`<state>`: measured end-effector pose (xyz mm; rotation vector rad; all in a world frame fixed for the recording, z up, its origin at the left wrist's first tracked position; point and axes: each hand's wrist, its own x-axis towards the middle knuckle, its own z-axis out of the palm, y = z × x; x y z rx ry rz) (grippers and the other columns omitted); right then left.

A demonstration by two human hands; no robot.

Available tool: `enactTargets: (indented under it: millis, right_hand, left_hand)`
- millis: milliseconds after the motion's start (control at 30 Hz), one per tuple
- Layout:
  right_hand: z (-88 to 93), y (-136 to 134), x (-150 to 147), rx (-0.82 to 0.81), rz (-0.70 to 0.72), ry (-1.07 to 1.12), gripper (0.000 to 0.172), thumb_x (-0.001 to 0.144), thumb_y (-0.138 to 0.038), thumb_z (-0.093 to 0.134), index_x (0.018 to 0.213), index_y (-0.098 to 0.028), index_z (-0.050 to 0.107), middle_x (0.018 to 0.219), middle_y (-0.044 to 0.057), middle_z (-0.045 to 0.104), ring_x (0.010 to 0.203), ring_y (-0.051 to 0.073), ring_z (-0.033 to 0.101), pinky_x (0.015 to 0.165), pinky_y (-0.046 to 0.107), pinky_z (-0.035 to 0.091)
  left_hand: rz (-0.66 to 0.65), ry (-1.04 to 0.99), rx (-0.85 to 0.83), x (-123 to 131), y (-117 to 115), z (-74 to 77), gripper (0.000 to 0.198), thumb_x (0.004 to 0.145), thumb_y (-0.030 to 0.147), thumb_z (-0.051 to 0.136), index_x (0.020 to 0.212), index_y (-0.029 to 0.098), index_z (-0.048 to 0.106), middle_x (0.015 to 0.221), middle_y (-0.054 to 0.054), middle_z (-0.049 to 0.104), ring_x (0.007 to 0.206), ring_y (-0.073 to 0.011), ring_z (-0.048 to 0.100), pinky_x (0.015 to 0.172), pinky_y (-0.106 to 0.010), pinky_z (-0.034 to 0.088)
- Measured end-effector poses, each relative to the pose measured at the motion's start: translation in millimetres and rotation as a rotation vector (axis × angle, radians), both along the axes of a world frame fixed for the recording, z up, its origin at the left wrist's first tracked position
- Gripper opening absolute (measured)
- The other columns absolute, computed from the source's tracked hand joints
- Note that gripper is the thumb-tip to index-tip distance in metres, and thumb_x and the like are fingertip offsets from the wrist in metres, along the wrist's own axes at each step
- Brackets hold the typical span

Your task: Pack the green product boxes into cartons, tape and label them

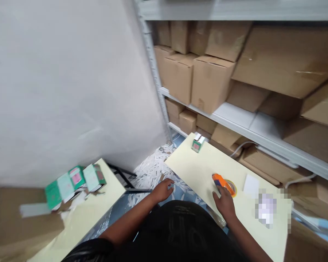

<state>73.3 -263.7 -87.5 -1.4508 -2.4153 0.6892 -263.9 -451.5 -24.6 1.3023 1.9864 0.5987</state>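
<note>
My right hand [224, 202] lies on the pale yellow table [196, 171] at the right, its fingers touching an orange tape dispenser [223, 183] with a roll of tape. Whether the fingers grip the dispenser or only rest against it is unclear. My left hand [164, 189] hovers over the gap between the two tables, fingers loosely curled with nothing in them. A small green and white box [198, 143] stands at the far end of the right table. A white card [250, 185] lies just right of the dispenser.
A second pale table [98, 207] at the left carries several green and white boxes [75, 181]. White paper strips [153, 171] litter the floor between the tables. Metal shelving [235, 116] behind holds many cardboard cartons. A white wall [65, 91] fills the left.
</note>
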Motion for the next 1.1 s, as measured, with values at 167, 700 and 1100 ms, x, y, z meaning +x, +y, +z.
enactTargets:
  millis: [167, 700, 1100]
  right_hand:
    - [9.5, 12.0, -51.8, -0.106, 0.155, 0.007, 0.056, 0.092, -0.053, 0.045, 0.12, -0.011, 0.068, 0.121, 0.019, 0.07, 0.116, 0.034, 0.064, 0.105, 0.047, 0.047]
    - [22.3, -199.0, -277.1, -0.186, 0.61, 0.014, 0.052, 0.081, -0.061, 0.048, 0.1, -0.019, 0.072, 0.108, 0.016, 0.076, 0.104, 0.033, 0.071, 0.096, 0.044, 0.053]
    - [33.2, -289.4, -394.1, -0.27, 0.988, -0.09, 0.05, 0.08, -0.069, 0.053, 0.095, -0.027, 0.076, 0.104, 0.009, 0.081, 0.101, 0.036, 0.075, 0.088, 0.044, 0.06]
  left_hand:
    - [0.153, 0.034, 0.023, -7.9, -57.4, 8.2, 0.037, 0.085, 0.025, 0.059, 0.121, 0.02, 0.067, 0.121, -0.009, 0.069, 0.103, -0.0225, 0.068, 0.096, -0.035, 0.053]
    - [0.594, 0.042, 0.037, -66.6, -365.0, -17.1, 0.037, 0.084, 0.029, 0.062, 0.12, 0.021, 0.067, 0.115, -0.008, 0.071, 0.102, -0.024, 0.068, 0.094, -0.034, 0.051]
    - [0.993, 0.019, 0.144, -79.4, -460.4, 29.1, 0.032, 0.089, 0.037, 0.062, 0.116, 0.021, 0.07, 0.111, -0.008, 0.073, 0.099, -0.0243, 0.069, 0.088, -0.034, 0.053]
